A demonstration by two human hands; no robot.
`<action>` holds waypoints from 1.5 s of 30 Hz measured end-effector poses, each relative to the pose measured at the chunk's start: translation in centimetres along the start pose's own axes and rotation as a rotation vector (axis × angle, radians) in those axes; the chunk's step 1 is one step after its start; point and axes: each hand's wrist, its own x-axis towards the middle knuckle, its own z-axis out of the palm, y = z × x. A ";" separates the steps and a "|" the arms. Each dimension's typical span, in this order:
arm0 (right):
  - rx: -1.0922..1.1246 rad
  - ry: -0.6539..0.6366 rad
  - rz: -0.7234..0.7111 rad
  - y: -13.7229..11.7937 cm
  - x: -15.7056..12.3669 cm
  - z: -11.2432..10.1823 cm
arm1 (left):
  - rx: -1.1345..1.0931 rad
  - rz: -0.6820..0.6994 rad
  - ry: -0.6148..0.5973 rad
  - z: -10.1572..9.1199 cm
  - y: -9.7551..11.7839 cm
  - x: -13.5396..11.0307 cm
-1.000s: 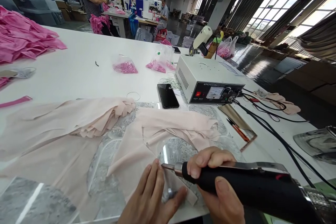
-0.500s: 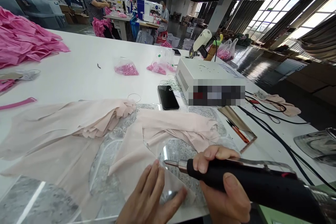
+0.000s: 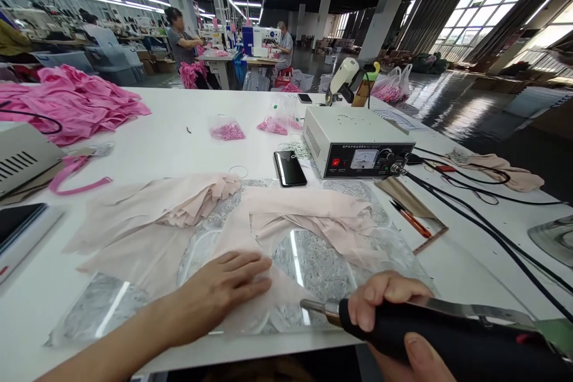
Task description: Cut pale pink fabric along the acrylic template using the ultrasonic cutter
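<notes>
My left hand (image 3: 221,286) lies flat, fingers stretched out, on a pale pink fabric piece (image 3: 250,250) that rests on a clear glass plate (image 3: 322,262). My right hand (image 3: 394,322) grips a black hand-held tool (image 3: 430,340) with a metal tip that points left, just above the plate's near edge. More pale pink fabric pieces (image 3: 179,206) are stacked to the left on the plate. A black cable (image 3: 483,236) runs from the tool's side toward a white control box (image 3: 353,137) with a dial.
A black phone (image 3: 290,168) lies by the box. Bags of pink beads (image 3: 227,130) sit further back, bright pink fabric (image 3: 76,101) at far left, another white box (image 3: 22,158) at left edge. Two people work at sewing tables behind.
The view has lifted and pulled back. My left hand has moved left and flattened on the fabric. The tool with my right hand has dropped lower and to the right.
</notes>
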 end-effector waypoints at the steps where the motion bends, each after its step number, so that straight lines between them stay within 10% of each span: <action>1: -0.009 -0.001 -0.032 0.4 0.2 -0.3 | 0.019 0.027 -0.023 -0.1 0.0 0.5; 10: -0.002 0.209 -0.236 3.6 5.1 -2.3 | 0.165 -0.085 -0.262 0.2 2.2 6.3; 16: 0.003 0.328 -0.259 1.6 4.1 -3.9 | 0.005 0.243 -0.170 0.0 -0.2 7.9; 23: 0.048 0.413 -0.216 -0.5 2.6 -4.4 | 0.138 -0.048 -0.013 3.2 0.2 8.8; 32: 0.095 0.386 -0.160 -0.2 -0.4 -2.9 | -0.177 0.396 -0.087 2.0 -3.1 10.0; 45: 0.055 0.415 -0.138 -0.1 -1.3 -2.6 | -0.096 0.252 0.017 3.0 -0.9 8.8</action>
